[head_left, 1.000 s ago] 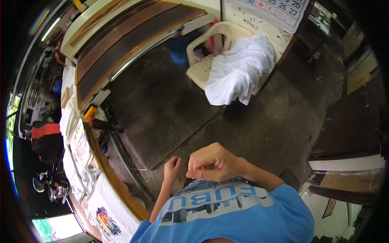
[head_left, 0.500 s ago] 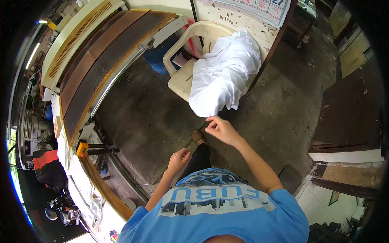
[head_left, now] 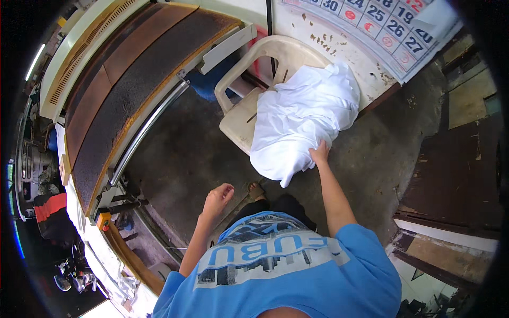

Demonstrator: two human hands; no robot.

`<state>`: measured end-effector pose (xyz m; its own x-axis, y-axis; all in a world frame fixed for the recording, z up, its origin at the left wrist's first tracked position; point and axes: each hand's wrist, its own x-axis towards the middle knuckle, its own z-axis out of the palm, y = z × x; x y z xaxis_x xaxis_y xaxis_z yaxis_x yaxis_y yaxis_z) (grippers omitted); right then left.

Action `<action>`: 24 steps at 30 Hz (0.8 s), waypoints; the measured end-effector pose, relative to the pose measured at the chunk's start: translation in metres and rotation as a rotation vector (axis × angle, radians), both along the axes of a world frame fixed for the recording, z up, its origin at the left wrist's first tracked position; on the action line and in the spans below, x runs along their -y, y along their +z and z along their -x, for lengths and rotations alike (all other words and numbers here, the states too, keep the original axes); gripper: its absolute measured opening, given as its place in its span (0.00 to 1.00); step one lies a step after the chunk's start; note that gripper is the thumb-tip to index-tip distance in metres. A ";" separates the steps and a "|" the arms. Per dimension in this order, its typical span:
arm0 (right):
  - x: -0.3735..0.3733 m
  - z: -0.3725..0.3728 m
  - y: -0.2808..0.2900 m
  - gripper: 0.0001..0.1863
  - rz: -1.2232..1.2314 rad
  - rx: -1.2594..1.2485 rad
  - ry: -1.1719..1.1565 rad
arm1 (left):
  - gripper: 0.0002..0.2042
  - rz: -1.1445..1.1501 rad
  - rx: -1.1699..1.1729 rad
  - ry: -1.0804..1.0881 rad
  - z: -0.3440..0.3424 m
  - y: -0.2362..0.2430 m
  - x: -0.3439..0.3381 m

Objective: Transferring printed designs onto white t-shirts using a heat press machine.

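A pile of rumpled white cloth (head_left: 299, 114) lies on a cream plastic chair (head_left: 236, 124), hanging over the seat's front edge. My right hand (head_left: 319, 152) reaches into its lower right side, fingertips closed into the folds and partly hidden by them. My left hand (head_left: 219, 199) is in the air left of and below the cloth, fingers curled, with nothing visible in them. My blue printed T-shirt and one sandalled foot show below.
A long machine with dark slatted boards (head_left: 132, 85) and a metal rail runs along the left, beside a bench with white fabric (head_left: 106, 254). A wall calendar (head_left: 376, 32) is behind the chair. A dark wooden panel (head_left: 445, 180) stands right. Concrete floor (head_left: 164, 148) lies between.
I have stepped closer to the chair. My right hand has moved forward from above my shirt into the white cloth. My left hand has risen slightly, staying curled.
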<state>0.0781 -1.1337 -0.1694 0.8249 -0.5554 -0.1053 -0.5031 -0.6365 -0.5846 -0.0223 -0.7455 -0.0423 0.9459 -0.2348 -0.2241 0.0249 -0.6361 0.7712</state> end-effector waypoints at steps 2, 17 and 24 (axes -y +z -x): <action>-0.002 -0.008 0.003 0.32 0.003 -0.041 -0.037 | 0.09 0.020 -0.040 0.038 -0.006 0.002 -0.002; -0.030 -0.091 0.214 0.08 -1.586 -0.194 0.722 | 0.25 0.486 -0.254 -0.002 -0.078 0.034 0.137; -0.054 -0.119 0.278 0.08 -1.842 0.032 0.831 | 0.15 0.485 0.058 0.187 -0.123 0.055 0.202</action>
<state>0.1973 -1.0797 0.1088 0.7866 0.6169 0.0253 -0.4380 0.5864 -0.6813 0.1006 -0.9480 0.0125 0.9892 -0.1241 -0.0778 0.0526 -0.1945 0.9795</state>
